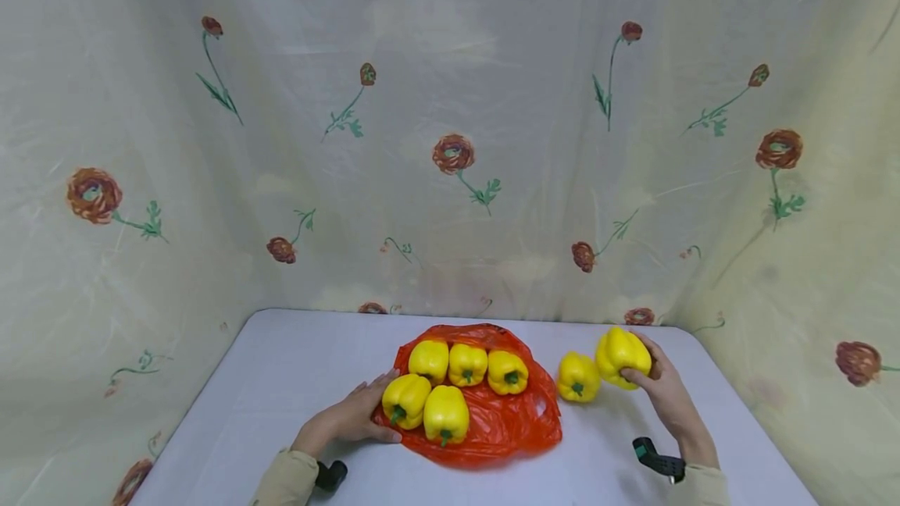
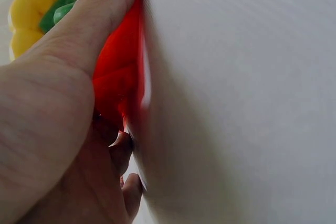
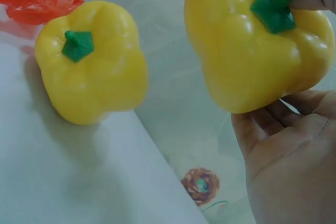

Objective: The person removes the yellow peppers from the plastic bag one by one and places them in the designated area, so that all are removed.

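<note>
A red plastic bag [image 1: 485, 420] lies spread on the table with several yellow bell peppers [image 1: 446, 415] on it, their stems green. My left hand [image 1: 355, 412] rests at the bag's left edge, fingers and thumb extended beside the nearest bell pepper [image 2: 31, 11]. In the right wrist view, my right hand [image 3: 294, 145] holds another yellow bell pepper [image 3: 247, 51], thumb by the green stem and fingers beneath. That pepper is raised above the table at the right. Just left of it, one more yellow bell pepper [image 1: 578, 378] stands between the held one and the bag.
The white table [image 1: 295, 358] has a rounded far edge. Flower-printed curtain sheeting [image 1: 450, 256] hangs behind it and along both sides. A black wrist strap with a camera [image 1: 657, 459] is on the right wrist, and a black device [image 1: 330, 476] sits at the left wrist.
</note>
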A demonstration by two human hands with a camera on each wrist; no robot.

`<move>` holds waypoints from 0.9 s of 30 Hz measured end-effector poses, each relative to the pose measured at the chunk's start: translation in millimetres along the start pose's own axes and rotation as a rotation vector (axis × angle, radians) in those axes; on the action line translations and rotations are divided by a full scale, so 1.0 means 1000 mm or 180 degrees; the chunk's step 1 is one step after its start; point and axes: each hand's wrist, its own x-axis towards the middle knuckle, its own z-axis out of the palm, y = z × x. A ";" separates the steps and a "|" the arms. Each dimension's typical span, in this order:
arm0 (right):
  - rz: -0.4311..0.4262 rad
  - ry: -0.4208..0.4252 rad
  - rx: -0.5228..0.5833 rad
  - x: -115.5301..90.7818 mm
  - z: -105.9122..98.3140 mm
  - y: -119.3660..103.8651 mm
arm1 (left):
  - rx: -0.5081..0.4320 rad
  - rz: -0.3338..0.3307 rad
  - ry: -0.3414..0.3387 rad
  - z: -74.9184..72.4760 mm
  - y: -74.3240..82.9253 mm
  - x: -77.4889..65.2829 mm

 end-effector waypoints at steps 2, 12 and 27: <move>0.0125 0.0031 -0.0036 0.001 -0.001 0.003 | -0.0004 0.0005 -0.0001 0.000 0.000 0.000; 0.0505 0.0055 -0.0221 0.004 -0.004 0.024 | -0.0008 -0.0015 -0.0001 0.000 -0.001 0.001; 0.0830 0.0022 -0.0133 0.000 -0.004 0.043 | 0.0010 -0.0020 -0.0016 0.001 -0.002 0.001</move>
